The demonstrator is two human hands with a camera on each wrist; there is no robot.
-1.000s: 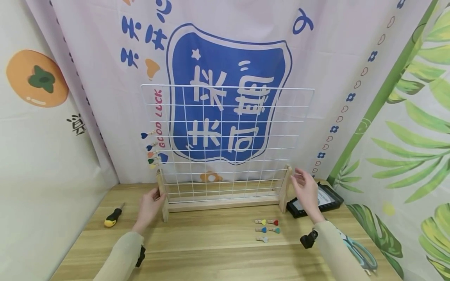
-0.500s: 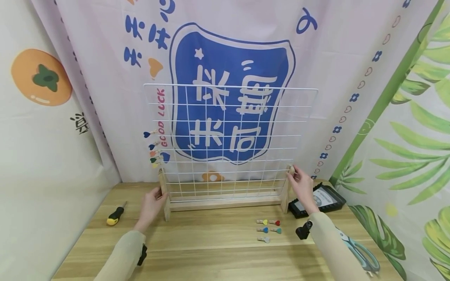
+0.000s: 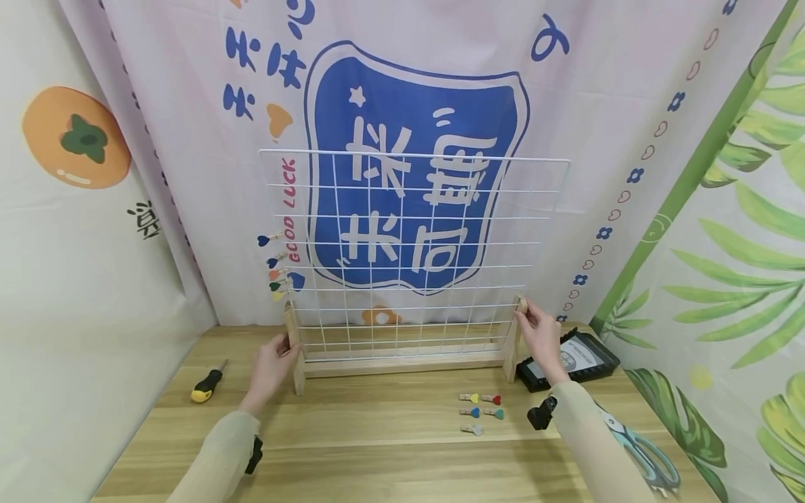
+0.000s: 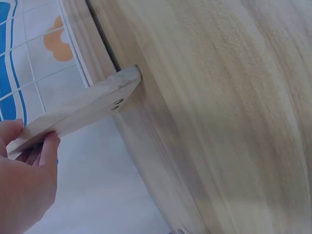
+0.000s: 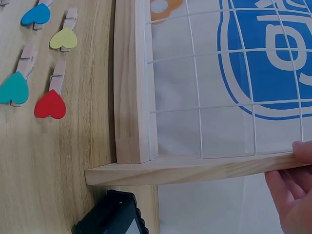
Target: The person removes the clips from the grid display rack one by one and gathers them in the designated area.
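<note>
A white wire grid (image 3: 402,244) stands upright in a wooden stand (image 3: 402,367) at the back of the table. My left hand (image 3: 272,363) grips the stand's left side post (image 4: 83,105), thumb on one face and fingers on the other. The post's lower end shows two screws in the left wrist view. My right hand (image 3: 542,337) pinches the right side post (image 5: 195,171) near its top. Several heart clothespins (image 3: 274,269) in blue, orange, green and yellow are clipped along the grid's left edge.
Several heart clothespins (image 3: 472,413) lie on the table front right of the stand. A black case (image 3: 585,358) sits behind the right hand, scissors (image 3: 641,450) beside the right forearm. A yellow-black screwdriver (image 3: 206,385) lies at left. Printed curtains (image 3: 597,140) hang behind.
My right hand has moved left onto the right post and taken hold of it. The left hand stays on its post. The whole view has shifted slightly.
</note>
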